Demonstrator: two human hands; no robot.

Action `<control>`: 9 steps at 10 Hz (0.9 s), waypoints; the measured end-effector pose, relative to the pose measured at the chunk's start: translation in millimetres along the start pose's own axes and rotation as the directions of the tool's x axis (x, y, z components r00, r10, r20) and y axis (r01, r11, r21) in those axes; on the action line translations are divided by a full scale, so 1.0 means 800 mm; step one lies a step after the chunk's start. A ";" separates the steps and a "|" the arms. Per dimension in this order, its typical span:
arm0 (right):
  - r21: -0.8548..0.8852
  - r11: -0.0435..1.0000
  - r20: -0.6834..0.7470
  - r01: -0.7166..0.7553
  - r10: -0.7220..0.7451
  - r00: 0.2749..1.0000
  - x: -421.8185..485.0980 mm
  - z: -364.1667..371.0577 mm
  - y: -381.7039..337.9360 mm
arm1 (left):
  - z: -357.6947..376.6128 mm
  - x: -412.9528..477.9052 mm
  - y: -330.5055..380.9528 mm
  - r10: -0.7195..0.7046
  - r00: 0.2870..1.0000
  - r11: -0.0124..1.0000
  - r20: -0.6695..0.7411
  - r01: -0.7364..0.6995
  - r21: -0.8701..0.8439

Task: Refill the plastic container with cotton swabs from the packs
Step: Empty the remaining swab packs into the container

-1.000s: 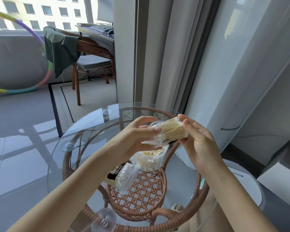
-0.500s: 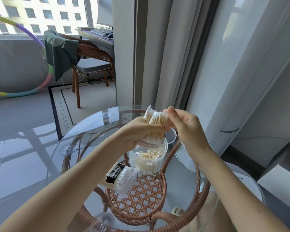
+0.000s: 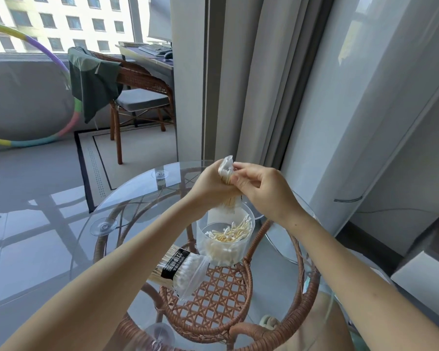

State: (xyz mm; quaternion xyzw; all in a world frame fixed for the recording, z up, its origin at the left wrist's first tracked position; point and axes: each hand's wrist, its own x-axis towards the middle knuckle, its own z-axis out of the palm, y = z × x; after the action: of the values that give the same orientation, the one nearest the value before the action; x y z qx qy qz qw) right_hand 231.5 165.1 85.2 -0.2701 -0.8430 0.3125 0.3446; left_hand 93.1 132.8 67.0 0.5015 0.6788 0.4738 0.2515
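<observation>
A clear round plastic container (image 3: 224, 245) stands on the glass table (image 3: 127, 196), partly filled with loose cotton swabs. Directly above it my left hand (image 3: 208, 187) grips an upended clear pack of cotton swabs (image 3: 226, 173), open end down, swab sticks hanging toward the container. My right hand (image 3: 260, 188) pinches the pack's top corner. A second pack with a black label (image 3: 179, 271) lies on the glass just left of the container.
The round glass top rests on a wicker frame (image 3: 213, 305) with suction pads. Curtains (image 3: 251, 79) hang close behind the table. A wicker chair (image 3: 140, 97) with a green cloth and a hoop (image 3: 69, 117) stand at the far left. A grey box (image 3: 426, 269) sits at right.
The pack went from lying sideways between my hands to standing upright, open end down over the container. My right hand moved from the pack's end to its top corner.
</observation>
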 end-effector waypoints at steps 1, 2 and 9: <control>-0.093 0.995 0.038 0.027 -0.023 0.999 -0.007 0.003 0.015 | 0.002 -0.007 -0.017 0.030 0.992 0.995 0.119 -0.041 0.088; -0.134 0.989 0.061 0.057 -0.049 0.997 -0.012 0.007 0.027 | 0.002 -0.011 -0.030 0.052 0.983 0.982 0.177 -0.083 0.172; -0.261 0.963 0.058 -0.063 0.080 0.995 0.031 0.015 0.026 | -0.045 -0.030 -0.054 -0.282 0.915 0.941 0.289 0.323 -0.105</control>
State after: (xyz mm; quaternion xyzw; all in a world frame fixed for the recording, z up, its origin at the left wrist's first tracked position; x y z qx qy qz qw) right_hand 212.4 191.2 73.7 -0.3323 -0.8774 0.2210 0.2662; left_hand 53.0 94.7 40.2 0.4298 0.6700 0.4061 0.4489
